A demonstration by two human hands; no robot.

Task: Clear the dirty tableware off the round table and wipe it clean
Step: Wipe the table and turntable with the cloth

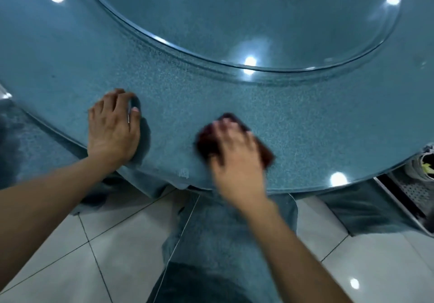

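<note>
The round table point(234, 105) is covered with a blue speckled cloth under a glossy top, and no tableware stands on the part I see. My right hand point(237, 159) lies flat on a dark red wiping cloth point(206, 142) near the table's front edge, pressing it onto the surface; both are blurred by motion. My left hand point(112, 126) rests on the table to the left of it, palm down with the fingers bent and the thumb spread, holding nothing I can make out.
A round glass turntable point(234, 20) fills the middle of the table. At the right edge, below the table, is a metal cart or tray point(408, 197) with whitish items and a yellow-green scrap. The tablecloth hangs over the rim above the pale tiled floor point(105, 255).
</note>
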